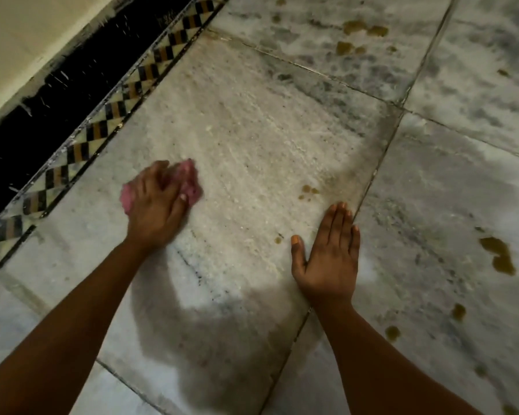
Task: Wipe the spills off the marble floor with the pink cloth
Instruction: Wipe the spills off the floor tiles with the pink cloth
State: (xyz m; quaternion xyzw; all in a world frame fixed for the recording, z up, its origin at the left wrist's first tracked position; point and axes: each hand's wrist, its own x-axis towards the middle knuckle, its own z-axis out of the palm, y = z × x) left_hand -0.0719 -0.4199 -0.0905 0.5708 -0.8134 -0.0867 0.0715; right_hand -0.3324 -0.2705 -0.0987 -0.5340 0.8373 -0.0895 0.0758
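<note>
cloth at work on a spotted marble floor

the right hand (330,259) lies flat and open on the marble floor (252,139), fingers together, apparently bracing the person's weight. the left hand (156,205) presses down on the bunched pink cloth (191,182), its fingers spread over the cloth, which bulges out beyond the fingertips, just beside the checkered border (81,145). small brown spills (307,191) sit just beyond the right hand's fingertips, likely next in line. a larger brown patch (499,254) lies well to its right, and more brown spots (363,28) far ahead remain unwiped.
</note>
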